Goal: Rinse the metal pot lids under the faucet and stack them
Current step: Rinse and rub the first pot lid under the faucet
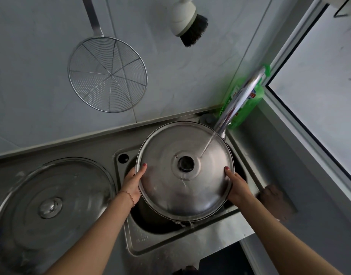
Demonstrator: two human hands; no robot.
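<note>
A large round metal pot lid (170, 187) is held over the sink (150, 241), inner side up, with a dark hole at its centre. My left hand (134, 182) grips its left rim and my right hand (237, 185) grips its right rim. The chrome faucet (238, 100) reaches in from the upper right, and a thin stream of water lands just right of the lid's centre. A second, bigger metal lid (51, 203) with a shiny knob lies on the counter to the left of the sink.
A wire skimmer (107, 75) and a white brush with black bristles (187, 21) hang on the tiled wall. A green detergent bottle (248, 104) stands behind the faucet. A dark cloth (273, 197) lies on the ledge right of the sink, beside the window.
</note>
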